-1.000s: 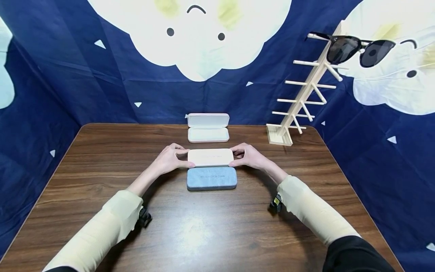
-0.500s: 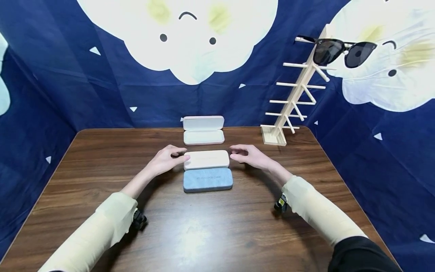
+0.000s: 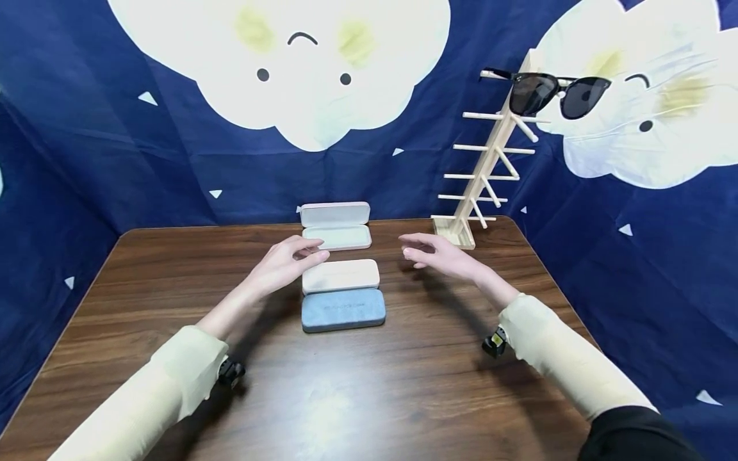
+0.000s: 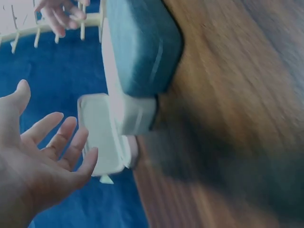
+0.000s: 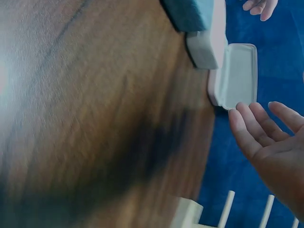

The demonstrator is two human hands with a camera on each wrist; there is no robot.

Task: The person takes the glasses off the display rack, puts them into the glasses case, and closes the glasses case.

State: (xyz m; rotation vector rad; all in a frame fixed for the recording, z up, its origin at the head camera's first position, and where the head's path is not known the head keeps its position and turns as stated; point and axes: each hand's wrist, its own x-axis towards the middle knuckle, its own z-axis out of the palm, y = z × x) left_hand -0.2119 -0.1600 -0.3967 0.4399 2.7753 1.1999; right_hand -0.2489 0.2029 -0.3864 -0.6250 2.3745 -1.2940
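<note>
Evidently both hands are hanging free above the bench (image 3: pixel 403 384), neither gripping anything. The left hand (image 3: pixel 286 261) is hovering with fingers straight and relaxed, just left of the cream case (image 3: pixel 341 276) at the middle of the frame; the right hand (image 3: pixel 439 255) is floating, fingers likewise loose, to that case's right and apart from it. The cream case is lying shut and flat, its near long edge touching the blue case (image 3: pixel 343 310) just below it in the frame. Above both, toward the bench's far edge, the open white case (image 3: pixel 336 226) is sitting with its lid raised. I judge that the cream case is set down and released, a between-steps moment. At the upper right, the sunglasses (image 3: pixel 550 91) are resting on the top pegs of the wooden rack (image 3: pixel 481 176); any next move would call for reaching well away from the cases.
</note>
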